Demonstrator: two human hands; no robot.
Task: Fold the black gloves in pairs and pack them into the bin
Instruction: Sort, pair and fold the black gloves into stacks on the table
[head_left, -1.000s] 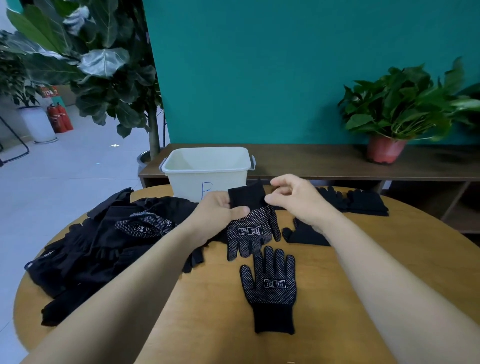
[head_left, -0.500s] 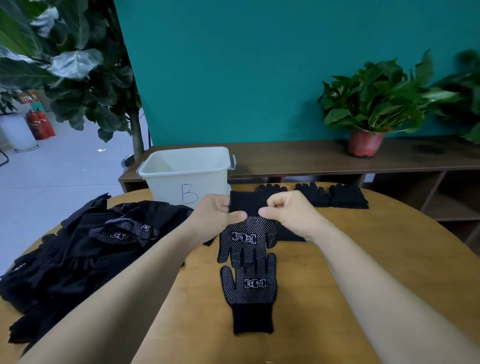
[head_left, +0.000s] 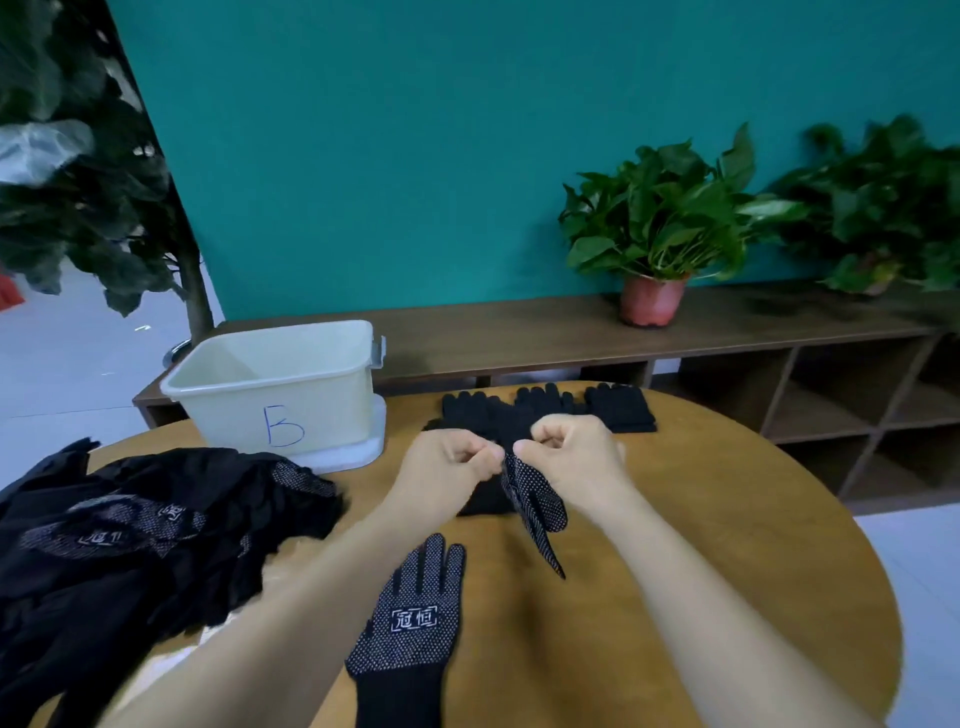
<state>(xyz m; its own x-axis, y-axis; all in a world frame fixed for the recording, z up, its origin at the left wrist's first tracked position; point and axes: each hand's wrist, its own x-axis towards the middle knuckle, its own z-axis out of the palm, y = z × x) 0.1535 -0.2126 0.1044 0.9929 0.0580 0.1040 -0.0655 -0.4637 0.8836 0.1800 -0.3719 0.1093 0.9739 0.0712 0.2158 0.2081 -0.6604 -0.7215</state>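
**Held glove** (head_left: 537, 506): black, dotted face. It hangs twisted over the middle of the table (head_left: 701, 571), fingers pointing down.

**Left hand** (head_left: 449, 462): fingers curled, pinching the glove's top edge.

**Right hand** (head_left: 574, 452): fingers curled, pinching the same edge just to the right. The knuckles of the two hands nearly meet.

**Flat glove** (head_left: 415, 623): lies nearer than the held one and apart from it. Dotted side up, logo showing, cuff toward the near edge.

**Pile** (head_left: 130, 545): loose black gloves, left side of the table.

**Bin** (head_left: 311, 415): pale, marked "B", far left on the table. The part of the inside that shows holds no gloves.

**Row** (head_left: 618, 408): black gloves lined up at the far edge, probably pairs already folded.

**Step in hand (judged):** mating the held glove to the flat one.

**Method advised:**
- Spread the two pinches apart so the cuff opens flat and the twist drops out.
- Lower the glove onto the flat one cuff to cuff, with fingers over fingers and thumbs on the same side.
- Let go only once the edges line up.
- Smooth the pair once, then fold it across the middle.

**Risk:** the knit is limp. A glove laid down twisted gives a lumpy fold that packs badly in the bin.
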